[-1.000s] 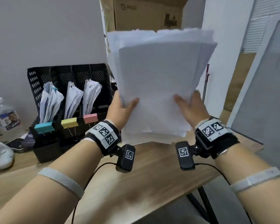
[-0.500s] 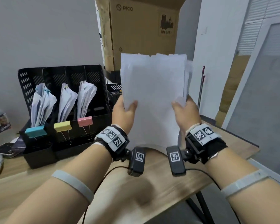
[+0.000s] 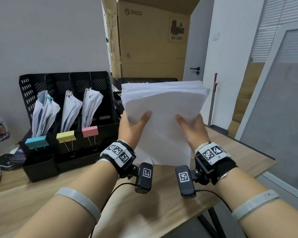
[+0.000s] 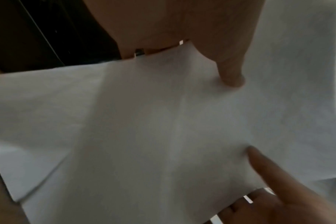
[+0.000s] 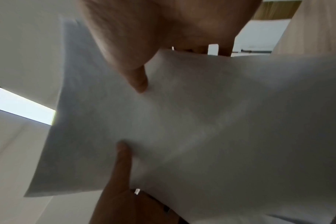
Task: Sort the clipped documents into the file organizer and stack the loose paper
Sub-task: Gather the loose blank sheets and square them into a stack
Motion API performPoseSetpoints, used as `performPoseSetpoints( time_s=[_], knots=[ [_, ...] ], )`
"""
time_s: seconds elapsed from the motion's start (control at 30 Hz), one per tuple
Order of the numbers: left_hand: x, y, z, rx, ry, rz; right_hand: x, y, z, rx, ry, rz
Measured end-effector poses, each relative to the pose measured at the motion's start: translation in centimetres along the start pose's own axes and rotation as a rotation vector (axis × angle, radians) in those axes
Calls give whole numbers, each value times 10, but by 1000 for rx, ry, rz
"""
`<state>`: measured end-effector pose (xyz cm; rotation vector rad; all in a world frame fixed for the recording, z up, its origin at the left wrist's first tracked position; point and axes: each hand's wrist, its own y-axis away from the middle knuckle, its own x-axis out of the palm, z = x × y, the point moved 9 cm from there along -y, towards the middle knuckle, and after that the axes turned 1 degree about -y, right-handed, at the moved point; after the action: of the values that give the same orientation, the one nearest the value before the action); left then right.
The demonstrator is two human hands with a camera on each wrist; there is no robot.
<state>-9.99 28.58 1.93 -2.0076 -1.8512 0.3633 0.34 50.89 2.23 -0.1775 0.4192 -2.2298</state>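
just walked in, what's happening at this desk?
A person holds a paper stack in both hands, left hand and right hand gripping its sides, lower edge at the desk. Three clipped bundles sit in the organizer, clips blue, yellow and pink.

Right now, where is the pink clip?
In the head view, the pink clip is at the front of the organizer's rightmost slot, right of the yellow clip, left of the left hand.
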Motion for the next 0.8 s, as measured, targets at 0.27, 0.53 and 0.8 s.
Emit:
performPoseSetpoints(
  time_s=[0.27,0.53,0.8],
  knots=[
    [-1,-17,-21,97,18,-94,-1,-16,23,-82,114,-21],
    [3,-2,37,-160,-54,-20,-17,-6,-39,137,41,-43],
    [1,4,35,-104,-9,-15,-10,-4,-45,162,-41,-14]
  ],
)
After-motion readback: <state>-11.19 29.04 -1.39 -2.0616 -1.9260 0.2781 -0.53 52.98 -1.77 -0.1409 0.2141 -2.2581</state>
